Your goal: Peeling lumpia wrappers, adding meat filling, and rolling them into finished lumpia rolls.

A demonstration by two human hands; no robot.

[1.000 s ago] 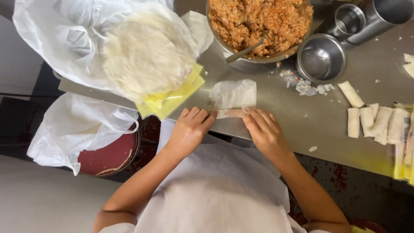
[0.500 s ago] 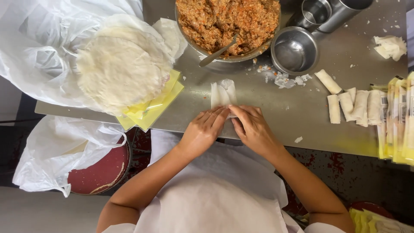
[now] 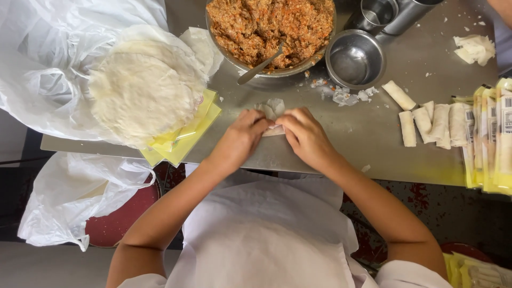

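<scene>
My left hand [image 3: 241,140] and my right hand [image 3: 305,136] meet over a thin white wrapper [image 3: 272,112] on the steel table [image 3: 352,136]. Both sets of fingers press on its near part, which is rolled up under them; only the far tip of the wrapper shows. A stack of round white wrappers [image 3: 140,89] lies to the left on a plastic bag. A large metal bowl of orange-brown filling [image 3: 269,26], with a spoon [image 3: 260,65] in it, stands just beyond my hands.
A small empty steel bowl [image 3: 355,57] and two metal cups [image 3: 376,13] stand at the back right. Several finished rolls [image 3: 426,120] lie at the right beside yellow packets [image 3: 493,138]. Wrapper scraps [image 3: 346,95] dot the table. A white bag [image 3: 74,197] hangs below the left edge.
My hands have rolled the wrapper further away from me; less flat wrapper shows beyond my fingers than before. The camera view has shifted slightly.
</scene>
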